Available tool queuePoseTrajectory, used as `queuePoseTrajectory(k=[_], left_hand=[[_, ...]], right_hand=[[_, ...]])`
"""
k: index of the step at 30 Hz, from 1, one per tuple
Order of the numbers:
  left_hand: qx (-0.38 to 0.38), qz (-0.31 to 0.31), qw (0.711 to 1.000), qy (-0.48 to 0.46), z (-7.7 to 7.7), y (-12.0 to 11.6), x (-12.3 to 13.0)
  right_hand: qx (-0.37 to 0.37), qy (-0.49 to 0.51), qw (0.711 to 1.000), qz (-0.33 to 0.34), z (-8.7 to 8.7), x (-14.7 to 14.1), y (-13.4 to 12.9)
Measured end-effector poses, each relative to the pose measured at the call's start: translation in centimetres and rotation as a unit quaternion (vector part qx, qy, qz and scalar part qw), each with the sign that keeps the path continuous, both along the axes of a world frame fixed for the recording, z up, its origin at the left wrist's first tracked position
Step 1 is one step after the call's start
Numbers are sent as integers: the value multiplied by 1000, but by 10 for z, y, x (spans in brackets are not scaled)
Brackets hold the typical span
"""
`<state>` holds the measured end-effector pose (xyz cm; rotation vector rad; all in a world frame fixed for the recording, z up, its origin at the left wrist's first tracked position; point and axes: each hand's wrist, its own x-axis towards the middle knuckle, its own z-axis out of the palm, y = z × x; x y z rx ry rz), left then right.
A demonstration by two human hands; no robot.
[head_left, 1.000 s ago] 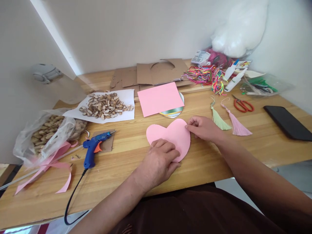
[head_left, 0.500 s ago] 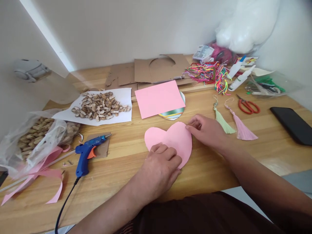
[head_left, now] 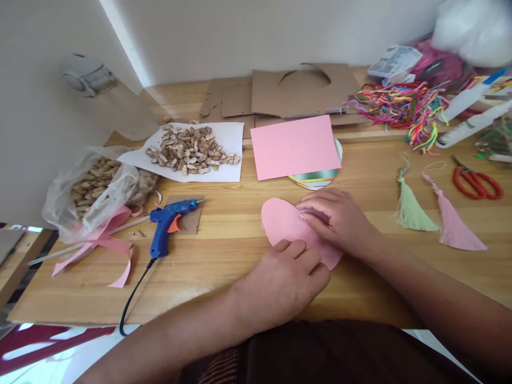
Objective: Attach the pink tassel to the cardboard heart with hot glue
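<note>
A pink paper heart (head_left: 282,221) lies on the wooden table in front of me, partly covered by both hands. My left hand (head_left: 294,274) has its fingers curled and pressed onto the heart's lower part. Over the right lobe, my right hand (head_left: 338,218) grips the paper with thumb and bent fingers; its fingertips are partly hidden. Just beyond the heart, a pink paper rectangle (head_left: 296,148) overlaps a rounded piece with a green and yellow print (head_left: 316,180).
On the left are a blue glue gun (head_left: 166,226), shelled peanut husks (head_left: 192,149) on white paper, and a bag of peanuts (head_left: 94,184). To the right lie green (head_left: 414,205) and pink tassels (head_left: 458,221) and red-handled scissors (head_left: 474,181). Cardboard (head_left: 272,93) sits behind.
My right hand has moved inward over the heart's right lobe, which now looks folded or covered. The left hand stays on the lower part. The camera view has turned left.
</note>
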<state>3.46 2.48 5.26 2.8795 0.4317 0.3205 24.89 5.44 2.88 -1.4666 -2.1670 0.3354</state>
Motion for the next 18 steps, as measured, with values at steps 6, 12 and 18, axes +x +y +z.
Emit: queuePoseTrajectory(k=[6, 12, 18], left_hand=[[-12, 11, 1000, -12, -4, 0, 0], [-19, 32, 999, -13, -9, 0, -1], [-48, 48, 998, -12, -7, 2, -1]], right_hand=[[-4, 7, 1000, -21, 2, -2, -1], [-16, 16, 999, -24, 3, -7, -2], [-13, 11, 1000, -3, 3, -5, -4]])
